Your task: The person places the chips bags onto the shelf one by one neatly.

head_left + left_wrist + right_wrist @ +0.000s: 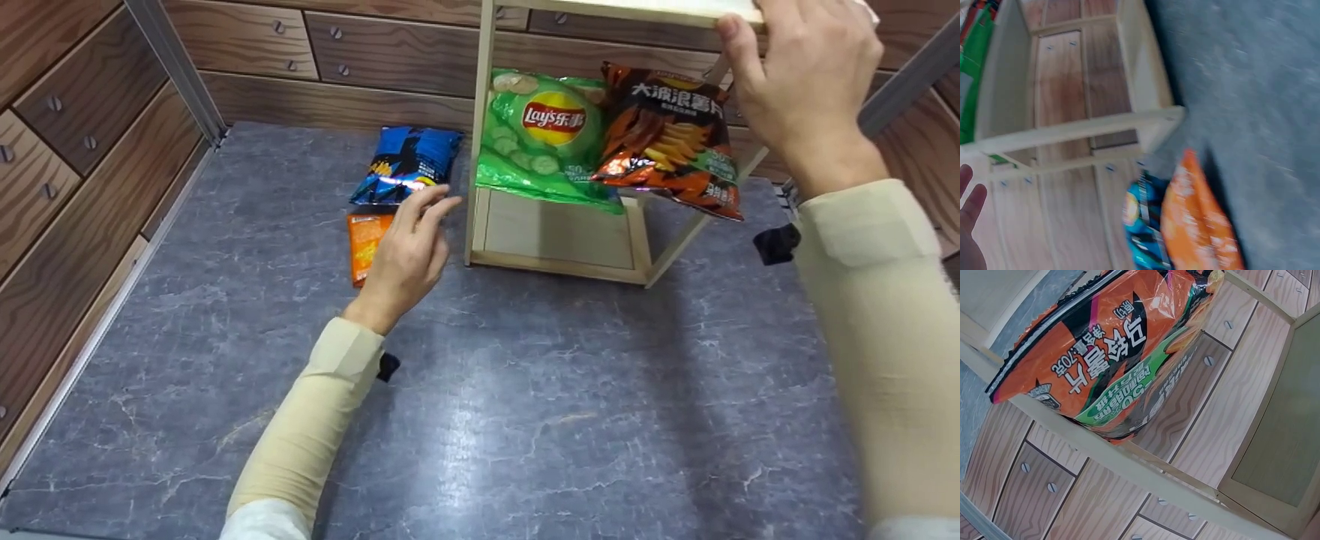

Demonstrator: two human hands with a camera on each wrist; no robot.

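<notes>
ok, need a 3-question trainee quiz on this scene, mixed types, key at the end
1. Multiple choice: in the head view, where is the green bag relative to the orange-and-black bag?
A) to its left
B) to its right
C) underneath it

2. True or false: the left grip is clutching the green bag.

3. Count: how many bags lie on the table to the left of the wooden rack in the head view?

Key:
1. A
2. False; it holds nothing.
3. Two: the blue bag and the orange bag.
</notes>
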